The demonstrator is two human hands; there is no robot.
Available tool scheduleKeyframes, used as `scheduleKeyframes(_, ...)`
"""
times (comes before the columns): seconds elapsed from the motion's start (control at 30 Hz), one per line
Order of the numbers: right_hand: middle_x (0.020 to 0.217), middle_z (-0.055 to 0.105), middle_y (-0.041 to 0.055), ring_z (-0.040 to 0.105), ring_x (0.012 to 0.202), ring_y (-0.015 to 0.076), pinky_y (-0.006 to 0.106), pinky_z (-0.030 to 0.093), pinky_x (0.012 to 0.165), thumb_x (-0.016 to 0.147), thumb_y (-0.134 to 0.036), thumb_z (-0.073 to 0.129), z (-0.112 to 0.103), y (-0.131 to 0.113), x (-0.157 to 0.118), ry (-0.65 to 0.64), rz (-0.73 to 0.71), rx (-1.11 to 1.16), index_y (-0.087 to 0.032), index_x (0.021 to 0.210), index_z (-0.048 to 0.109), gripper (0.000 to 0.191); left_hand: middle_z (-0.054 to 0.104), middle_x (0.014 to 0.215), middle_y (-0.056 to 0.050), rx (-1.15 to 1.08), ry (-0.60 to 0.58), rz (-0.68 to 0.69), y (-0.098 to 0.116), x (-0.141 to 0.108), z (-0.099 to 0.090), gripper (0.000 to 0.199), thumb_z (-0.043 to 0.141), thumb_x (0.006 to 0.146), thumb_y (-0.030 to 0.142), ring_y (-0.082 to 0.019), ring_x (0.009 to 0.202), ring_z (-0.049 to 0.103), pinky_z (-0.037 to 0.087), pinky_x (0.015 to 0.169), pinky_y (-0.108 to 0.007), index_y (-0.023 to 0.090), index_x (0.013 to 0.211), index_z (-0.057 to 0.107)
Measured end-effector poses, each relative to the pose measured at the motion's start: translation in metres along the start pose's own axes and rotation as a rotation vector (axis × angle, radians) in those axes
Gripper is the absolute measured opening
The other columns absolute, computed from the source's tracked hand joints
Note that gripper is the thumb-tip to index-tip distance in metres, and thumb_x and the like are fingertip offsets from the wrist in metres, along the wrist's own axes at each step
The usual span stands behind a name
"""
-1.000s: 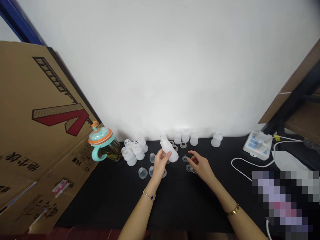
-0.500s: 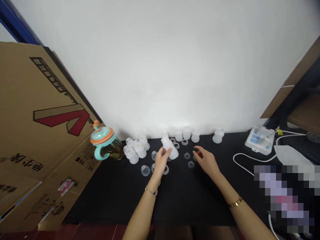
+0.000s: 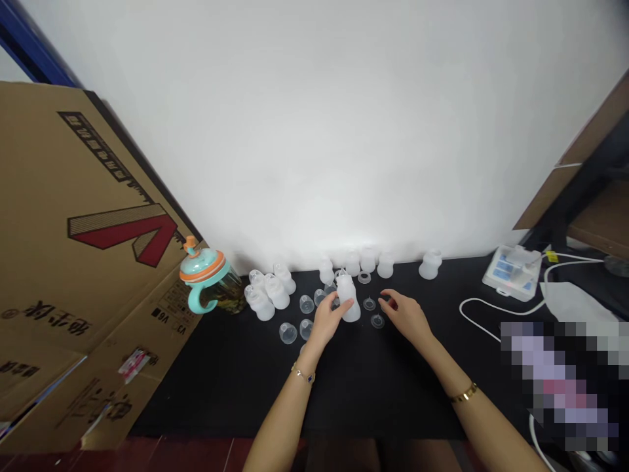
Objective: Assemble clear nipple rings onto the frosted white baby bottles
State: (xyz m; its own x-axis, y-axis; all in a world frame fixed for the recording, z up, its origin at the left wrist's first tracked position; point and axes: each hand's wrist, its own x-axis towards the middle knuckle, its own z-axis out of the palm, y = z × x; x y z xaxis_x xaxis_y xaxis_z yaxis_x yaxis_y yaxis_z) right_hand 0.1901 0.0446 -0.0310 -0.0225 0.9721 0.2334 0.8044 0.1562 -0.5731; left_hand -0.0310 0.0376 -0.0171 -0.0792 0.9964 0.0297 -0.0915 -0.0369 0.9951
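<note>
My left hand [image 3: 330, 319] is closed round a white bottle [image 3: 348, 303], which stands nearly upright at the middle of the black table. To its right, my right hand [image 3: 403, 314] hovers with thumb and forefinger bent toward each other; what they hold, if anything, is too small to make out. Two clear nipples [image 3: 377, 320] lie between the hands. Clear domed caps [image 3: 287, 333] are spread left of my left hand. Several capped bottles [image 3: 260, 304] are grouped farther left. Open-necked bottles [image 3: 385, 265] stand along the wall, with a ring [image 3: 364, 277] in front.
A teal and orange jug [image 3: 209, 278] stands at the left beside a large cardboard box [image 3: 98, 275]. One bottle [image 3: 430, 264] stands apart near the wall. On the right are a clear case [image 3: 512, 272], a white cable [image 3: 474, 318] and a pixelated area.
The bottle in my left hand has moved right and gone from tilted to nearly upright. My right hand has stayed almost in place.
</note>
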Motion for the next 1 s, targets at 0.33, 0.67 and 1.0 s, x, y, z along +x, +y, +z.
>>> scheduleKeyframes(0.33,0.072,0.068,0.0006,0.062,0.065,0.019,0.027,0.039,0.058,0.09,-0.041,0.051,0.003,-0.005,-0.005,-0.013,-0.061,-0.004,-0.025,0.106,0.069,0.029,0.073,0.091,-0.009,-0.053,-0.284,-0.046,0.0,-0.007,0.009,0.039,0.074,0.075,0.048,-0.026,0.09,0.065,0.048,0.081,-0.033,0.014,0.095,0.074)
scheduleKeyframes(0.67,0.083,0.068,0.0021,0.06,0.068,0.0172,0.027,0.043,0.062,0.09,-0.034,0.053,0.001,-0.018,-0.011,-0.167,-0.258,0.099,-0.025,0.112,0.068,0.028,0.074,0.095,-0.009,-0.13,-0.297,-0.161,0.001,-0.012,0.013,0.037,0.073,0.078,0.047,-0.024,0.09,0.067,0.048,0.084,-0.032,0.013,0.095,0.075)
scheduleKeyframes(1.0,0.119,0.065,0.0035,0.065,0.078,0.0169,0.027,0.049,0.067,0.087,-0.034,0.06,0.007,-0.017,-0.016,-0.246,-0.377,0.061,-0.029,0.119,0.063,0.032,0.074,0.099,-0.01,-0.208,-0.198,-0.195,0.0,-0.009,0.013,0.042,0.077,0.073,0.049,-0.024,0.092,0.067,0.048,0.082,-0.031,0.014,0.097,0.074)
